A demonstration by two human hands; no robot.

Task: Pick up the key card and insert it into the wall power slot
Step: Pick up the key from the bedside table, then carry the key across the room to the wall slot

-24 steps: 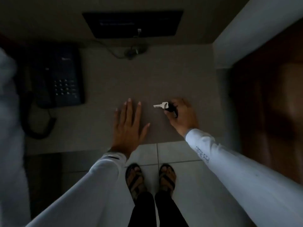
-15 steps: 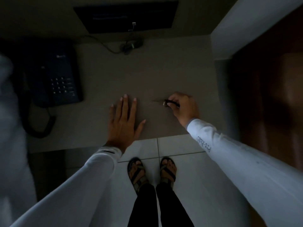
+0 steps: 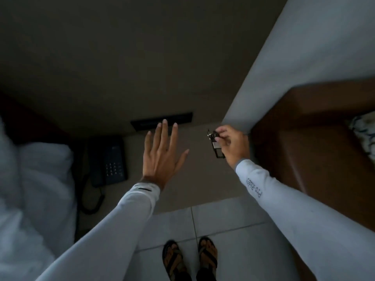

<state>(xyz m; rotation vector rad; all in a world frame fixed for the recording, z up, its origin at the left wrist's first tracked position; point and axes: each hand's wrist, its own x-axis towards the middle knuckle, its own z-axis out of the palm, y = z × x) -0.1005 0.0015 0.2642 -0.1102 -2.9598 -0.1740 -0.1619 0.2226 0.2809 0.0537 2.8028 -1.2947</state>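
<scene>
The room is dim. My right hand (image 3: 231, 145) is lifted above the bedside table (image 3: 200, 179) and pinches the key card (image 3: 216, 146), a dark flat tag that hangs down from my fingers with a metal ring at its top. The hand is close to the white wall corner (image 3: 253, 98). My left hand (image 3: 162, 153) hovers flat over the table, fingers spread, holding nothing. A dark panel (image 3: 182, 118) sits on the wall just behind my left fingertips. I cannot make out a power slot.
A dark desk phone (image 3: 109, 161) with a coiled cord stands at the table's left. White bedding (image 3: 34, 179) lies further left. A brown wooden surface (image 3: 314, 138) fills the right. My sandalled feet (image 3: 188, 258) stand on pale floor tiles.
My right hand has lifted the key card off the table toward the wall corner. My left hand has risen off the tabletop. My view has tilted upward.
</scene>
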